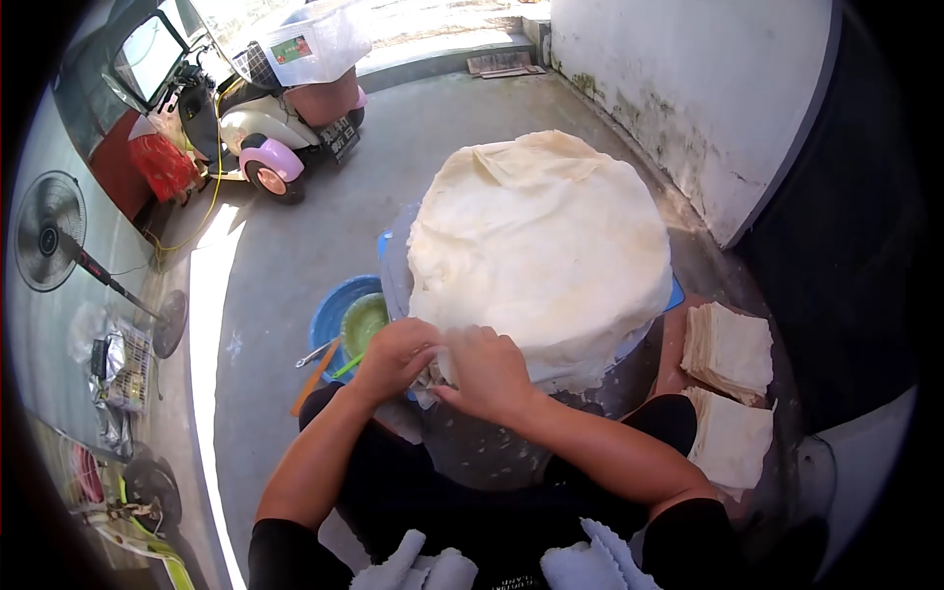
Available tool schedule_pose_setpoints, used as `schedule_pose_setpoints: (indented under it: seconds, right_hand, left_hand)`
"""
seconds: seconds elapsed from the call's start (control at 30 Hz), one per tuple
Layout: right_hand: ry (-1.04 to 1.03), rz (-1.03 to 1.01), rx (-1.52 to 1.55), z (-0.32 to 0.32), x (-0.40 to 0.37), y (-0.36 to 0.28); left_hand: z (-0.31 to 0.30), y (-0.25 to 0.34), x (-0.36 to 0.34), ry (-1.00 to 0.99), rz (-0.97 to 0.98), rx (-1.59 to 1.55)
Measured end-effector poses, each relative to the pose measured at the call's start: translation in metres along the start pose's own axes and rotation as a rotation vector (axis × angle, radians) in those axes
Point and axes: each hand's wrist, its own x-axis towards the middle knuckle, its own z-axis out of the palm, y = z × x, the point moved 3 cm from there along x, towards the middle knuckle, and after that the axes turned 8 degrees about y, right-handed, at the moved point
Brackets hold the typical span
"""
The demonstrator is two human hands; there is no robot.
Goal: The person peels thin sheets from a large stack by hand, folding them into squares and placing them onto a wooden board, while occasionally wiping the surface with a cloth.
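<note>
A tall round stack of thin, pale, dough-like sheets [541,256] stands in front of me, its top sheet wrinkled and folded at the far edge. At the near left rim of the stack, my left hand [395,356] is closed in a pinch on the edge of a sheet. My right hand [487,372] is right beside it, slightly blurred, its fingers bent over the same edge. The fingertips of both hands nearly meet, and the exact grip is partly hidden. A loose scrap of sheet hangs below them.
Left of the stack, a blue basin [329,313] holds a green bowl [366,320] and utensils. Two piles of square-cut sheets [728,349] lie at the right. A standing fan [49,231] is at far left, a three-wheeled scooter [265,138] behind, and a white wall [688,88] to the right.
</note>
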Motion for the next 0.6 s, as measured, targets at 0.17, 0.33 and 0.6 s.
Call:
schedule_pose_setpoints:
  seconds: [0.17, 0.33, 0.6]
  right_hand:
    - [0.065, 0.081, 0.064, 0.031, 0.0, 0.03]
    - [0.127, 0.158, 0.176, -0.008, 0.003, 0.038]
    - [0.168, 0.265, 0.555, -0.076, 0.011, 0.032]
  left_hand:
    - [0.001, -0.007, 0.008, -0.065, -0.032, -0.005]
    - [0.004, -0.054, 0.037, -0.19, 0.048, 0.329]
    - [0.017, -0.101, 0.08, -0.058, 0.074, 0.292]
